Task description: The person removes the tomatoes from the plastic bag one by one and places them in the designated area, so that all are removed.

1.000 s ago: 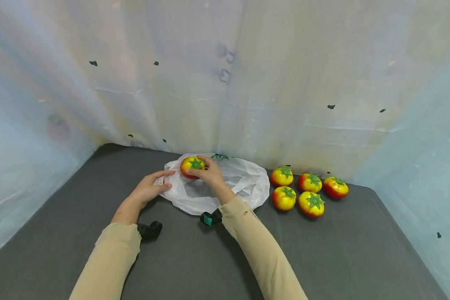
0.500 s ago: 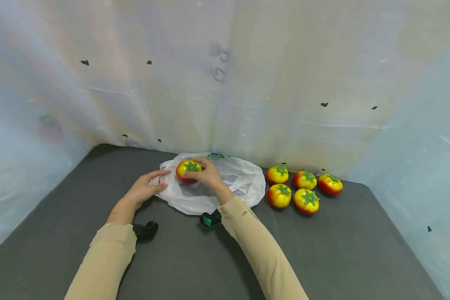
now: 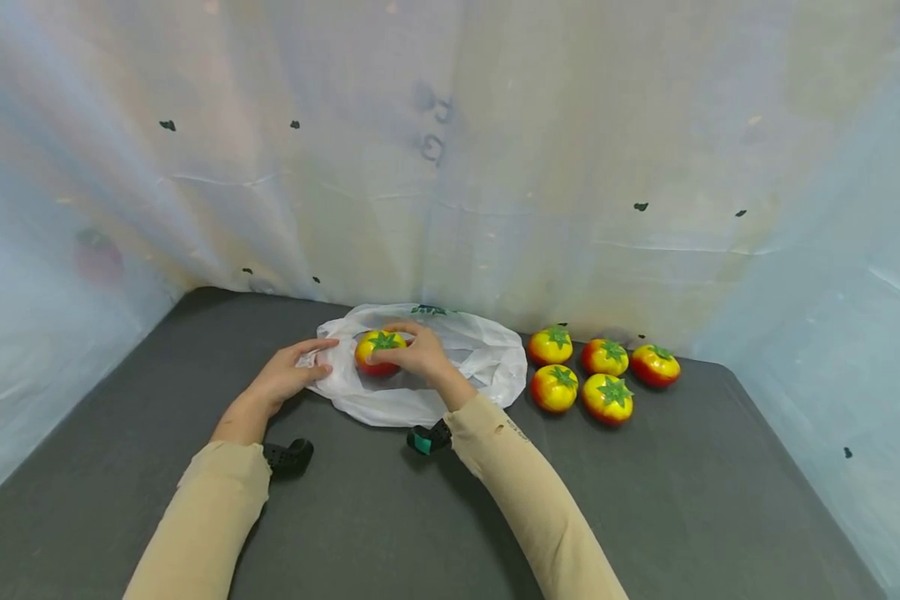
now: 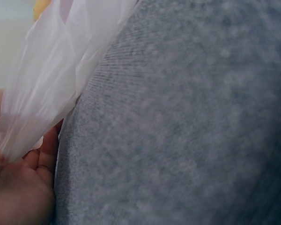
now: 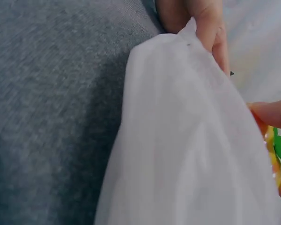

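A white plastic bag (image 3: 382, 414) lies with its mouth spread on the dark table. My left hand (image 3: 283, 377) pinches the bag's left edge; in the left wrist view the film is gathered between thumb and fingers. My right hand (image 3: 420, 354) holds a shiny yellow-and-red tomato (image 3: 375, 360) with green leaves on top, thumb and fingers on its sides, inside the bag's mouth. From the right wrist view, the bag's wall hides most of that tomato. Several similar tomatoes (image 3: 553, 388) stand to the right of the bag.
Whitish plastic sheeting (image 3: 540, 167) hangs behind the table (image 3: 682, 500) and along both sides. A black wrist mount (image 3: 288, 457) sits on the left wrist, and another black mount (image 3: 429, 437) with a green patch on the right.
The right hand has lowered the tomato a little further into the bag. My left hand keeps its hold on the bag's edge. The head view has shifted slightly.
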A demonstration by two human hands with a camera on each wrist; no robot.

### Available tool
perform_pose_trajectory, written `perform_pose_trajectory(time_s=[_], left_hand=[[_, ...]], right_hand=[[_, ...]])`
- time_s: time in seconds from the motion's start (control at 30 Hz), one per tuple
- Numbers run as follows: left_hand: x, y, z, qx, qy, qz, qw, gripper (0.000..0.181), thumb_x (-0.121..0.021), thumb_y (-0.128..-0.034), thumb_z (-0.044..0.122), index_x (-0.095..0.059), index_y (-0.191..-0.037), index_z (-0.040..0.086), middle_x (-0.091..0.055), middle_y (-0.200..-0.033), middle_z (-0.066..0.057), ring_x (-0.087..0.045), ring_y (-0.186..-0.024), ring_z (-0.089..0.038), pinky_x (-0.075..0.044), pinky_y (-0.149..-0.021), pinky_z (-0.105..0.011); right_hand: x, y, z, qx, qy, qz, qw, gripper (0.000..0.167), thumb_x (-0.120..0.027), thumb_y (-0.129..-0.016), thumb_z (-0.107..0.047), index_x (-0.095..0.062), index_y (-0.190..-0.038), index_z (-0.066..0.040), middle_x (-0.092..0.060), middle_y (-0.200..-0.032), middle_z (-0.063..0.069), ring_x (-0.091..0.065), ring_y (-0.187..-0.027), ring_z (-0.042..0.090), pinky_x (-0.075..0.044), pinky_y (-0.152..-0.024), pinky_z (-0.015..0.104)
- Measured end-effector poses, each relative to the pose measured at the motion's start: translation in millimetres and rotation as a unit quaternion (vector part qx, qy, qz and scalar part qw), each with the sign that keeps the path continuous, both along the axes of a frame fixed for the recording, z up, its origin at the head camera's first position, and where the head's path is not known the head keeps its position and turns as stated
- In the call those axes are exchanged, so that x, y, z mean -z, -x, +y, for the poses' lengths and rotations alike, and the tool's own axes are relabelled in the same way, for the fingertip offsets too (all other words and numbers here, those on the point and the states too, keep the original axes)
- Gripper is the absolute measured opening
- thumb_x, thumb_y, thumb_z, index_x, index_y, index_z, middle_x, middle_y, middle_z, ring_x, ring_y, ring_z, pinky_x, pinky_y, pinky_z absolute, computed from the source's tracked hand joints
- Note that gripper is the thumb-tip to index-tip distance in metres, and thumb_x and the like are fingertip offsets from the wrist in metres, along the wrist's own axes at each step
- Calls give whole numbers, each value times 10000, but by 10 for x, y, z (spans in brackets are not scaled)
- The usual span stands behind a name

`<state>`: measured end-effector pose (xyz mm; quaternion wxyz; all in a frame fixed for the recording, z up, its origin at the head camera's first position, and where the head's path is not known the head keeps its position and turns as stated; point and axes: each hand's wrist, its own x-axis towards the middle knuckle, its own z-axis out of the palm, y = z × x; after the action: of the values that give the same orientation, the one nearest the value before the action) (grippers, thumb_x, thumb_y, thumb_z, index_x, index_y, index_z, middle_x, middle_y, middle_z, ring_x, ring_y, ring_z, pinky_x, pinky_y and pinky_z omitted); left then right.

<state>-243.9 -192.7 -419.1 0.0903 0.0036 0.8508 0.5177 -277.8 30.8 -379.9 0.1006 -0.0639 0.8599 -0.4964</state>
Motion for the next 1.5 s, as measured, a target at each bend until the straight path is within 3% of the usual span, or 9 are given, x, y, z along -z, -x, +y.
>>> perform_pose_trajectory(time_s=[0.43, 0.77, 0.97, 1.1, 1.33, 1.5], left_hand=[[-5, -39, 8, -6, 114, 75, 9999, 523, -572, -950, 162, -422, -1449, 113, -191, -1560, -257, -101, -1441, -455, -99, -1127, -644], [5, -30, 21, 11, 179, 95, 9998, 525, -575, -948, 164, -423, -1448, 112, -201, -1556, -259, -112, -1437, -459, -101, -1125, -646], [-6, -25, 9, 69, 134, 129, 9998, 529, -574, -951, 172, -415, -1451, 106, -180, -1558, -269, -103, -1437, -463, -110, -1124, -643], [-8, -33, -5, 63, 157, 147, 9997, 527, -570, -954, 166, -412, -1452, 101, -169, -1557, -278, -104, -1435, -469, -119, -1120, -647], [-20, -19, 28, 85, 138, 119, 9998, 540, -587, -945, 169, -413, -1452, 101, -175, -1559, -269, -99, -1438, -464, -107, -1124, -644], [-16, -35, -4, 63, 183, 78, 9998, 540, -574, -953, 172, -401, -1460, 109, -155, -1563, -271, -92, -1440, -462, -109, -1125, -644]], right_hand=[[-20, -147, 173, -269, -266, 115, 9992, 506, -839, -687, -293, -686, -1157, -183, -604, -1181, 95, -561, -969, 213, -503, -766, 277], [-22, -207, 270, -232, 21, -49, 9997, 496, -815, -725, -278, -661, -1188, -183, -600, -1200, 126, -576, -975, 224, -517, -774, 281], [-111, -230, 401, -154, 231, -127, 9995, 500, -798, -745, -269, -642, -1215, -197, -610, -1178, 149, -583, -935, 215, -521, -743, 271], [-166, -227, 498, -238, 427, -55, 9988, 505, -776, -759, -247, -620, -1235, -175, -626, -1141, 160, -593, -899, 215, -531, -766, 293], [-257, -239, 656, -115, 399, 198, 9989, 464, -776, -760, -258, -635, -1194, -175, -650, -1050, 156, -591, -811, 192, -521, -684, 238], [-325, -274, 770, -85, 319, 196, 9993, 471, -774, -771, -280, -630, -1214, -210, -578, -1198, 152, -566, -962, 249, -542, -783, 342]])
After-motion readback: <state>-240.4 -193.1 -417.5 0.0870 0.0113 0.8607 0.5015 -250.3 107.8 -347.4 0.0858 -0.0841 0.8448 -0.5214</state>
